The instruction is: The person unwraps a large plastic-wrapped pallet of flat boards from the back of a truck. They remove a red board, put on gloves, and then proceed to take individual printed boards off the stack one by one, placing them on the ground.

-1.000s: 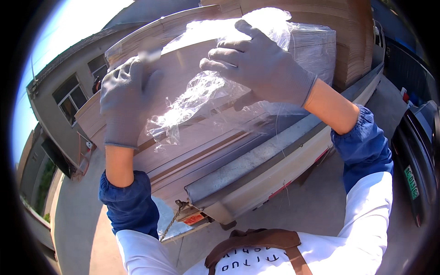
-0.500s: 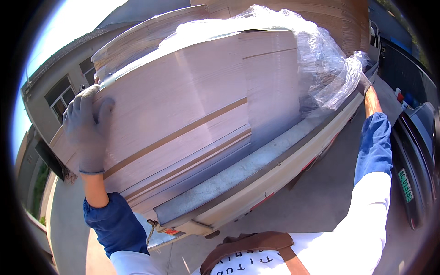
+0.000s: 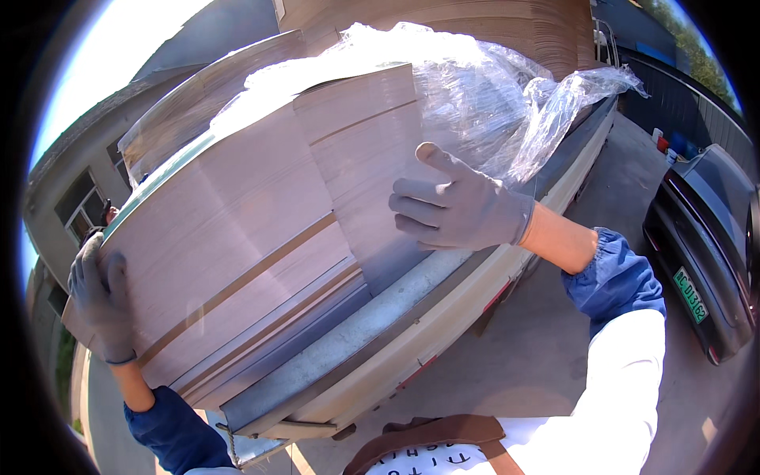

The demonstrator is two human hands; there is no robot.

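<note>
A tall stack of thin pale board sheets (image 3: 237,206), with a few brown layers, fills the middle of the view. At the stack's left end is my left hand (image 3: 101,305) in a grey glove, its fingers stretched up along the edge and its thumb apart on the face. My right hand (image 3: 467,204), in a matching glove, is in front of the stack's right part with its fingers spread and nothing in them. Crumpled clear plastic film (image 3: 483,87) covers the top and the right end; its loose tail (image 3: 582,99) sticks out beyond my right hand.
The stack sits on a truck bed whose metal edge (image 3: 340,336) and side panel (image 3: 427,340) run along the near side. More wrapped stacks (image 3: 206,95) and a tall brown stack (image 3: 459,28) stand behind. A dark car (image 3: 701,261) is parked at the right on the paved ground.
My right hand has let go of the plastic film and come left in front of the stack, fingers spread. My left hand remains at the stack's left end; the whole view has shifted.
</note>
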